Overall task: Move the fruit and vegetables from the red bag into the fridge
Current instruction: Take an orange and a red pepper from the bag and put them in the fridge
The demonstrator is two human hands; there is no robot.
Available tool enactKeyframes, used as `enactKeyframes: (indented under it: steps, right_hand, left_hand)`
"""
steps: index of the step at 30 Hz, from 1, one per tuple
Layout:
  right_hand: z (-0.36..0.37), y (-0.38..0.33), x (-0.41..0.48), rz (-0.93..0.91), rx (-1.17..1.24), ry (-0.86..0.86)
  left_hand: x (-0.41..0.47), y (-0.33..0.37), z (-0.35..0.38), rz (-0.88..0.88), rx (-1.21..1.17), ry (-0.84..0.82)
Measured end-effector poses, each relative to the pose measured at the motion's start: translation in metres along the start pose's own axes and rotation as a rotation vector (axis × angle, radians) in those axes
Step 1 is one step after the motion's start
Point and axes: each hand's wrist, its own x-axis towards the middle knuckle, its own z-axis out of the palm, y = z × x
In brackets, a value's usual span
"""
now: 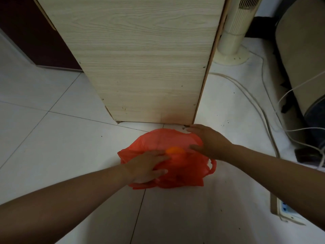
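A red plastic bag (182,171) lies on the white tiled floor in front of a wooden cabinet. An orange round fruit (175,150) shows at the bag's opening; the rest of its contents is hidden by the plastic. My left hand (146,166) rests flat on the bag's left side, fingers stretched toward the fruit. Over the bag's upper right edge my right hand (209,140) hovers with spread fingers, touching or nearly touching the plastic. No fridge is in view.
A light wood cabinet (140,59) stands right behind the bag. A white tower fan (232,41) is at the back right. White cables (263,111) cross the floor on the right, and a power strip (284,210) lies at the lower right.
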Motion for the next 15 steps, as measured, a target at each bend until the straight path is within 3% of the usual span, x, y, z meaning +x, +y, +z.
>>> enactKeyframes:
  steps: [4,8,11,15]
  right_hand:
    - [0.018,-0.001,-0.002,0.114,0.175,-0.272]
    - [0.033,0.004,-0.011,0.159,0.183,-0.495]
    - [0.032,0.006,-0.011,0.196,0.213,-0.485]
    - [0.027,-0.003,-0.007,0.169,0.212,-0.285]
  left_hand:
    - [-0.005,0.002,-0.003,0.004,-0.029,-0.002]
    - [-0.009,0.002,-0.001,-0.018,-0.149,-0.092]
    - [-0.011,0.004,0.001,-0.006,-0.178,-0.131]
    - [-0.012,0.004,0.003,0.017,-0.175,-0.13]
